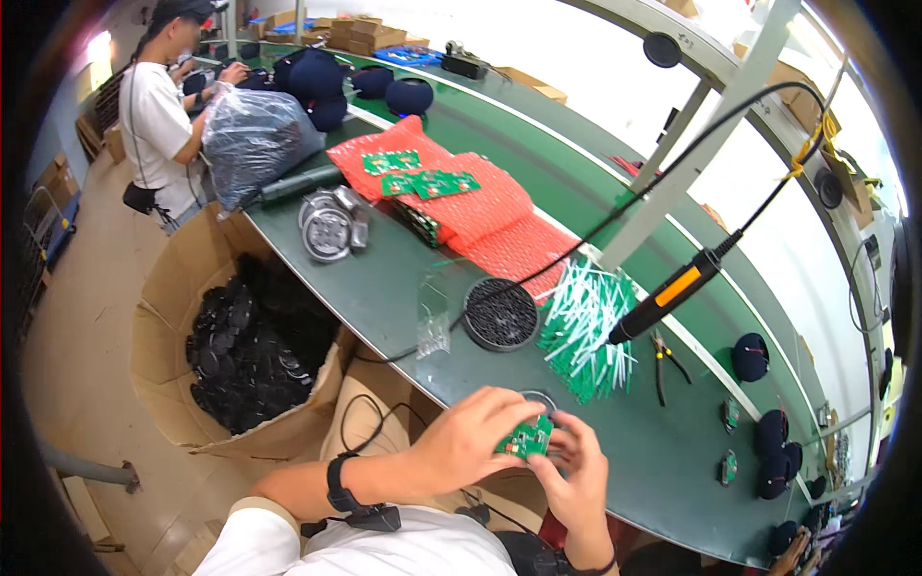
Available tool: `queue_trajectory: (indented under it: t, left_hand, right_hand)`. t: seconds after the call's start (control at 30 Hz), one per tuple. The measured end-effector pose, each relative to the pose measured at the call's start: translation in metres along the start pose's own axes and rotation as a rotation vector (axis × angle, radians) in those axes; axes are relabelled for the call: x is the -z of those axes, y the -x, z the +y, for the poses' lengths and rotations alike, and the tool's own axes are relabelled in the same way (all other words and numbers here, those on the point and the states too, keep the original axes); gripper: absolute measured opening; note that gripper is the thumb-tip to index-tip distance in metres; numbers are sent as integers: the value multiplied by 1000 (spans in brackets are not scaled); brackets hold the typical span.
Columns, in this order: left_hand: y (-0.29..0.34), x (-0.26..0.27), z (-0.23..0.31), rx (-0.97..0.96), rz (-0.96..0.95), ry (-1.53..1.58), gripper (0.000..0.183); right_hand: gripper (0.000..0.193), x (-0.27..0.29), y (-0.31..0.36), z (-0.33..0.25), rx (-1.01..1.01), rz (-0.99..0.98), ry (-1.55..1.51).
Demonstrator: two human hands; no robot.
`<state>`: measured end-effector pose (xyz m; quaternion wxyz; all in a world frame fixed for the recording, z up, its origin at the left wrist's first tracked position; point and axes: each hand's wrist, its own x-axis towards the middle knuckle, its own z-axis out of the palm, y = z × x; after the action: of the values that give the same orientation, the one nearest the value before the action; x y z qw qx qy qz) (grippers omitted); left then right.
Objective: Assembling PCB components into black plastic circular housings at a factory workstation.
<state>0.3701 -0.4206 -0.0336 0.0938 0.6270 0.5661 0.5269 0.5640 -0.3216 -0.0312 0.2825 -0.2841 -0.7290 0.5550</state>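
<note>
A small green circuit board (527,438) is held between my two hands, close to my body at the table's near edge. My left hand (473,434) grips its left side with bent fingers. On the other side, my right hand (576,472) has its thumb and fingers closed on the board. A rounded greyish rim (540,397) shows just beyond the board; its kind is unclear. Past my hands lie a round black tray (500,314) of small black screws and a pile of white and green strips (588,331).
An electric screwdriver (669,296) hangs on a cable at the right, above pliers (663,370). Red bubble wrap (480,206) carries several green boards (429,183). At left stands a carton (158,350) of black parts. A co-worker (165,110) stands beyond it; dark round units line the conveyor.
</note>
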Motion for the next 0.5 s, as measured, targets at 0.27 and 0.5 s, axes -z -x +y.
queue_trajectory:
  t: [0.27, 0.5]
  left_hand:
    - [2, -57, 18, 222, -166, -350, 59]
    - [-16, -81, 4, 73, -147, -349, 39]
  right_hand:
    - [38, 64, -8, 3, -61, 488, -231]
    - [23, 67, -1, 27, -122, 438, -241]
